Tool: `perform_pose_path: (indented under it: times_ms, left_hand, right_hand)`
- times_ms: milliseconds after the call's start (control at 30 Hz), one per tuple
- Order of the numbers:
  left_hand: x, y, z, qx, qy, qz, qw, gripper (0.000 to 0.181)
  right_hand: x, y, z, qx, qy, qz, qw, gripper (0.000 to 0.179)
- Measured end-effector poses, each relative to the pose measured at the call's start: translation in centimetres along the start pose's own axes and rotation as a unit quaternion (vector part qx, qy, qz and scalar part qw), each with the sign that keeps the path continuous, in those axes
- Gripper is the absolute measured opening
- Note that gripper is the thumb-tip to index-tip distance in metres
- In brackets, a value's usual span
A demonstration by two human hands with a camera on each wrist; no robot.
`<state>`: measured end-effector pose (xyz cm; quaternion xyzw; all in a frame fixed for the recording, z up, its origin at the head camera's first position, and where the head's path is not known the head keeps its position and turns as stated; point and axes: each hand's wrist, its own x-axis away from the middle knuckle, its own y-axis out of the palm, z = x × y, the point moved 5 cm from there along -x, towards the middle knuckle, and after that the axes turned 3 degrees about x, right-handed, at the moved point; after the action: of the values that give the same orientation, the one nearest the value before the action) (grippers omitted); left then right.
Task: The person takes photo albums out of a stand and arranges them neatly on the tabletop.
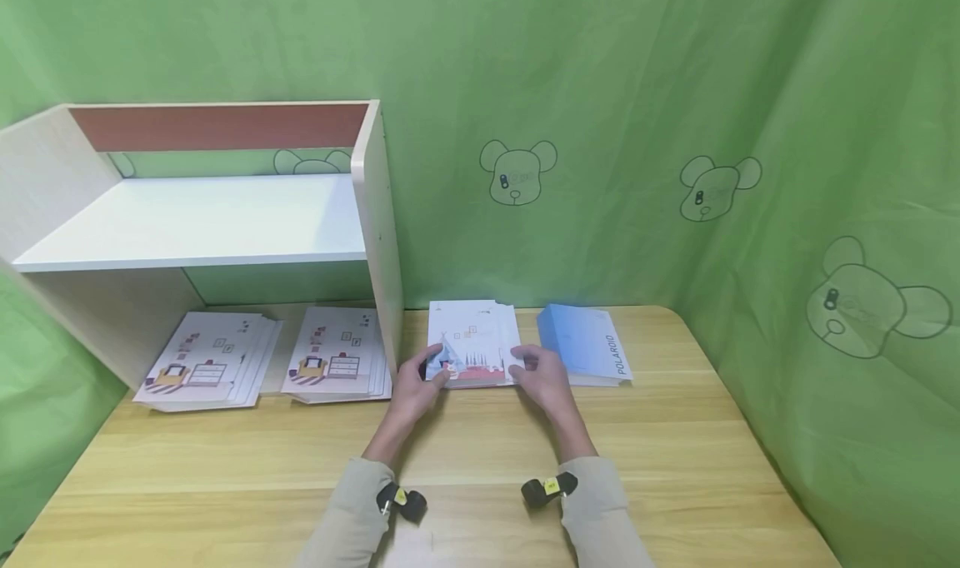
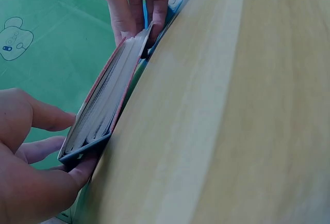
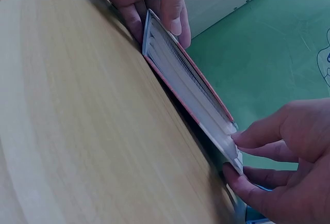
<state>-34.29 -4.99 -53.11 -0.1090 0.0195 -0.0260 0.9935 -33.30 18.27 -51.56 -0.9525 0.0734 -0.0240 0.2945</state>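
Note:
Both hands hold a photo album [image 1: 468, 326] with a white cover, drawn in pink and blue, close over the table near the green curtain. My left hand [image 1: 415, 389] grips its left edge, the dark spine side in the left wrist view, with the thumb on one cover and fingers on the other. On the opposite edge, my right hand [image 1: 545, 376] pinches the open side of the covers. Thick pages [image 3: 178, 74] show between the covers in the right wrist view. A blue and white album [image 1: 581, 343] marked POLAROID lies just right of the right hand.
A pale wooden shelf unit [image 1: 378, 218] stands left of the hands, its side panel near the left hand. Under its white shelf [image 1: 217, 218] lie two stacks of illustrated albums [image 1: 202, 360]. Green curtain [image 1: 615, 135] hangs behind and at the right of the wooden table [image 1: 675, 468].

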Motion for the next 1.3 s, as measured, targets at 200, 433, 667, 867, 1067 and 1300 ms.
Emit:
perform_pose_path:
  times_ms: [200,433,667,867,1067,1300]
  left_hand:
    - [0.1,0.0,0.4,-0.018,0.011,0.001,0.9998,0.05]
    - [0.1,0.0,0.7,-0.041,0.029,0.002,0.9987,0.05]
    - [0.2,-0.1,0.8,-0.044,0.035,0.005,0.9984,0.05]
    - [0.3,0.0,1.0,-0.051,0.047,-0.005,0.9976,0.051]
    - [0.4,0.0,1.1,-0.05,0.05,-0.013,0.9974,0.053]
    - [0.8,0.0,1.3,-0.049,0.047,-0.016,0.9975,0.054]
  right_hand:
    - [0.2,-0.2,-0.4,0.027,0.006,0.002,0.9996,0.034]
    - [0.5,-0.4,-0.5,0.033,0.014,0.002,0.9993,0.035]
    - [0.5,-0.5,-0.5,0.025,0.013,-0.001,0.9996,0.037]
    - [0.7,-0.8,-0.6,0.019,-0.002,-0.002,0.9998,0.038]
    - [0.9,-1.0,-0.6,0.025,-0.011,-0.001,0.9996,0.038]
    - [1.0,-1.2,-0.6,0.01,-0.029,-0.001,0.9995,0.038]
